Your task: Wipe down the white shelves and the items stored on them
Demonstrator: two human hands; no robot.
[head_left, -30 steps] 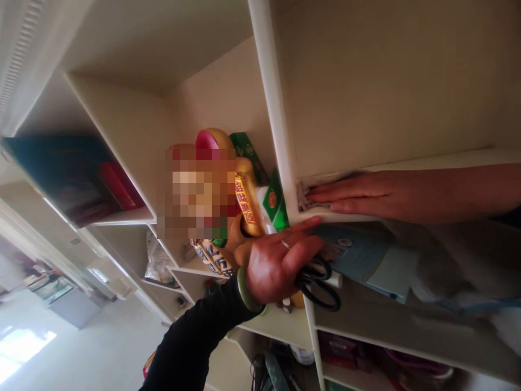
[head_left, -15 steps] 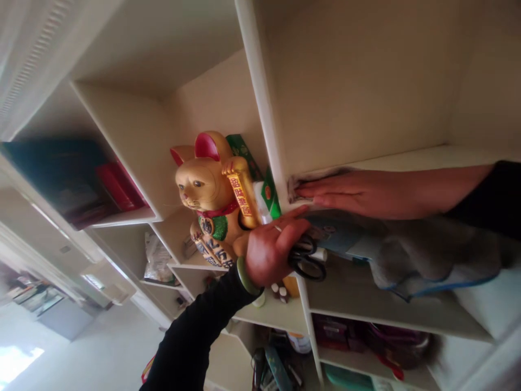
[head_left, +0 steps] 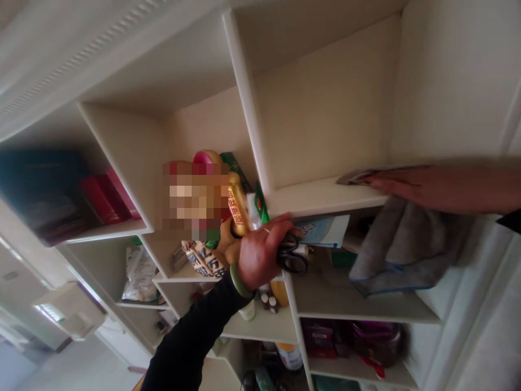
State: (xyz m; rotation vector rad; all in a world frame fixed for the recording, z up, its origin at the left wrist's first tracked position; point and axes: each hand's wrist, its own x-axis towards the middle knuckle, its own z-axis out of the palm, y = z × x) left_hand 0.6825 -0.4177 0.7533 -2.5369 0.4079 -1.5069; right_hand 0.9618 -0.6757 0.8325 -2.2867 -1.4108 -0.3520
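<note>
My left hand is closed around a pair of scissors whose black handle loops stick out to the right. A blue and white packet and a white stick-like item also project from this hand, beside the shelf edge. My right hand presses a grey cloth onto the shelf board, fingers stretched over it. Most of the cloth, with its blue trim, hangs below the board's front edge. Just left of my left hand stands a gold beckoning-cat figurine, its upper part pixelated.
Upright dividers part the white shelving. Small dark-capped bottles and a white cup stand on a lower shelf. Purple items lie lower right. Red boxes and a clear plastic bag sit at left.
My right hand has slid the grey cloth rightward along the board, away from the divider. My left hand still holds the scissors near the same spot. The view has shifted slightly.
</note>
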